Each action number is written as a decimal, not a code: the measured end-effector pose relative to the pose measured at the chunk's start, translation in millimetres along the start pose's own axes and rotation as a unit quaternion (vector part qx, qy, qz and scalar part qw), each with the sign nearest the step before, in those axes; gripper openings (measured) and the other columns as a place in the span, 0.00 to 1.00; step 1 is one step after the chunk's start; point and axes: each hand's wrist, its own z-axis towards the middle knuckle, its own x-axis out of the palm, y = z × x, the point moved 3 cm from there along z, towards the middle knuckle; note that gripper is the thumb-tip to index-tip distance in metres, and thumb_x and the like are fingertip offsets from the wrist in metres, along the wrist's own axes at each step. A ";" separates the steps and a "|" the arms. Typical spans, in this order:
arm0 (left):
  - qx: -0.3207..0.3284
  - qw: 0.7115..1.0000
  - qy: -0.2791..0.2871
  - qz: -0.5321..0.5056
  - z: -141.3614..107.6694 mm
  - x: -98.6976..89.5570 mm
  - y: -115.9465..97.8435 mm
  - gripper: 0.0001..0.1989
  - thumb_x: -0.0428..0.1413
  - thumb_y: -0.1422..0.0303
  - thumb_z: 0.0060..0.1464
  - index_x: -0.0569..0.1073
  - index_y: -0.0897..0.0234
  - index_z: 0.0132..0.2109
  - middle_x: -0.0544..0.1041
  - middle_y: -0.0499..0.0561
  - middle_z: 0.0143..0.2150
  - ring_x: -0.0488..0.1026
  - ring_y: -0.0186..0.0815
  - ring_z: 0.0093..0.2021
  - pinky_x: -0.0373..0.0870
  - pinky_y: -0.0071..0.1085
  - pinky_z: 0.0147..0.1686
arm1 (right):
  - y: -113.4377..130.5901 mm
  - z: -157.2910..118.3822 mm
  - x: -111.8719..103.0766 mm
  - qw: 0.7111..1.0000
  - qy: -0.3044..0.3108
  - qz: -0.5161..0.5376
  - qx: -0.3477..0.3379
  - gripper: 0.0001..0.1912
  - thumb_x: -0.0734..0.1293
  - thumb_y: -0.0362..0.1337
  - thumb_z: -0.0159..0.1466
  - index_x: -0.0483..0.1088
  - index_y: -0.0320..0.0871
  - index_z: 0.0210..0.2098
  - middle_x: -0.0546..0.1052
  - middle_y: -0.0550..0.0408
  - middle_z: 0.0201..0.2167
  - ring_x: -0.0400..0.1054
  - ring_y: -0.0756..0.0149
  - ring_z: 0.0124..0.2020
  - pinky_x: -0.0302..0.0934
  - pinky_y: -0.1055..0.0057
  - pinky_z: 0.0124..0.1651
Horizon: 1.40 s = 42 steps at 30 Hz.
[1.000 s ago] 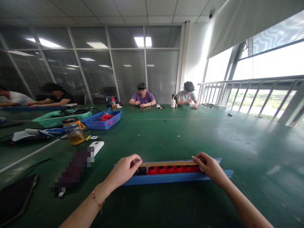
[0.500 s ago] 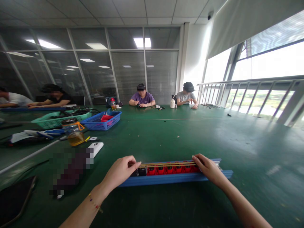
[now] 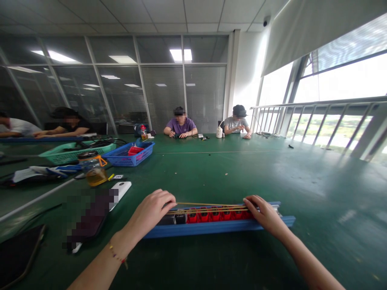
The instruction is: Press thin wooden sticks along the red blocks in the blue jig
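Fingers of the left hand [image 3: 155, 206] are pinched on a yellow strand [image 3: 208, 204] stretched along the blue rail [image 3: 205, 230]. At right, it is met by bent fingers of the right hand [image 3: 261, 208]; whether they grip cannot be told. The rail is laid near on the table [image 3: 193, 167], red blocks [image 3: 215, 217] inside.

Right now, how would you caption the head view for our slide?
Tan strands stretch between left hand and right hand, over red pieces in a blue channel.

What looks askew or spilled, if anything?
One yellowish strand slants out of line with the others, between left hand and right hand. Pale specks on the green table look like stray debris. No spill visible.
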 end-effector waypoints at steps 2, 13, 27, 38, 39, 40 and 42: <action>0.016 0.999 -0.026 0.023 1.3 -9.8 1.5 0.11 0.46 0.64 0.56 0.72 0.60 0.35 0.73 0.49 0.35 0.66 0.35 0.38 0.60 0.29 0.38 | -0.5 0.1 -2.6 0.999 -0.037 -0.014 -0.003 0.16 0.54 0.47 0.62 0.65 0.47 0.41 0.72 0.53 0.35 0.67 0.62 0.38 0.61 0.67 0.41; -0.018 0.992 -0.081 0.100 38.5 -7.7 61.2 0.11 0.47 0.62 0.55 0.72 0.60 0.34 0.74 0.48 0.34 0.69 0.35 0.34 0.61 0.28 0.33 | 51.6 0.7 -26.4 0.975 0.012 -0.143 -0.173 0.13 0.56 0.43 0.63 0.67 0.50 0.42 0.72 0.53 0.42 0.64 0.63 0.44 0.55 0.65 0.43; -0.084 0.983 0.145 0.077 76.4 80.3 101.3 0.06 0.53 0.72 0.46 0.74 0.58 0.30 0.76 0.47 0.32 0.72 0.33 0.34 0.62 0.25 0.33 | 70.5 31.3 -29.3 0.934 0.247 -0.167 -0.196 0.13 0.56 0.35 0.62 0.71 0.49 0.38 0.76 0.57 0.35 0.68 0.66 0.37 0.54 0.71 0.41; -0.078 0.986 0.142 0.032 66.6 80.7 96.2 0.10 0.52 0.65 0.48 0.73 0.58 0.38 0.76 0.48 0.36 0.72 0.35 0.36 0.64 0.27 0.35 | 81.8 44.9 -31.4 0.904 0.286 -0.212 -0.236 0.11 0.58 0.30 0.59 0.69 0.47 0.36 0.75 0.57 0.34 0.68 0.67 0.34 0.53 0.73 0.35; -0.084 0.987 0.136 0.018 63.4 76.8 96.9 0.10 0.52 0.63 0.48 0.73 0.58 0.38 0.76 0.49 0.37 0.71 0.35 0.37 0.64 0.27 0.35 | 81.5 45.9 -35.4 0.908 0.273 -0.214 -0.235 0.11 0.57 0.31 0.60 0.69 0.47 0.36 0.74 0.56 0.34 0.67 0.68 0.34 0.53 0.73 0.34; -0.090 0.988 0.128 0.005 60.2 71.5 97.9 0.11 0.51 0.62 0.49 0.73 0.58 0.39 0.76 0.49 0.38 0.71 0.35 0.37 0.64 0.27 0.35 | 80.1 47.5 -39.9 0.912 0.255 -0.219 -0.234 0.10 0.56 0.31 0.61 0.68 0.46 0.37 0.74 0.56 0.34 0.67 0.68 0.33 0.53 0.74 0.33; -0.104 0.989 0.102 -0.017 53.8 56.8 100.2 0.12 0.49 0.61 0.50 0.73 0.58 0.39 0.75 0.49 0.39 0.71 0.35 0.38 0.64 0.26 0.35 | 73.6 52.0 -48.6 0.921 0.213 -0.235 -0.227 0.10 0.55 0.32 0.62 0.66 0.45 0.37 0.72 0.55 0.34 0.66 0.68 0.32 0.53 0.74 0.32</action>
